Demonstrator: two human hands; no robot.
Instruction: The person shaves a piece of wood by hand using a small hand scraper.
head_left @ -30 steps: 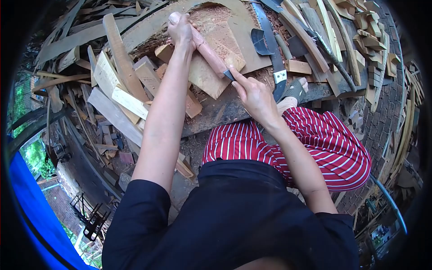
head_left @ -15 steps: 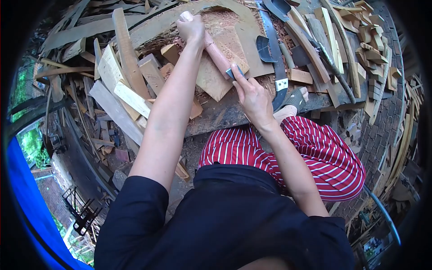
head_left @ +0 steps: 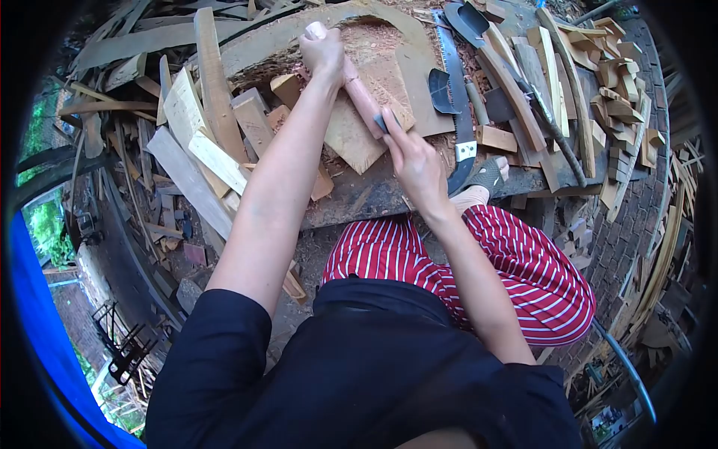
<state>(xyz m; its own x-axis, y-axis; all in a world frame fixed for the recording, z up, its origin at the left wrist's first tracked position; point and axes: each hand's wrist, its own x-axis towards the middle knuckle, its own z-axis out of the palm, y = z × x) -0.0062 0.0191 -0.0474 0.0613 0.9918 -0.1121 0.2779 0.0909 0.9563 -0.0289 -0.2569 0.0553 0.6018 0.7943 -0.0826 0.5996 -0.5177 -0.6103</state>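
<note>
My left hand [head_left: 323,58] is wrapped round the upper part of a smooth, reddish round wooden rod [head_left: 362,103], whose pale end sticks out above the fist. The rod slants down to the right over a flat wooden block [head_left: 357,148]. My right hand [head_left: 419,170] pinches a small, flat, dark bluish piece [head_left: 380,122], like sandpaper or a scraper, against the rod's lower end. The index finger stretches along it; its exact kind cannot be made out.
A handsaw [head_left: 459,97] lies right of the block, beside black curved pieces [head_left: 443,91]. Wood offcuts [head_left: 217,90] crowd the left, and stacked small blocks [head_left: 622,97] stand at the right. A foot in a dark sandal [head_left: 488,176] rests by the saw handle.
The small bluish piece now lies flatter against the rod, with less of its face showing. Both hands have stayed nearly in place; the whole view has shifted slightly.
</note>
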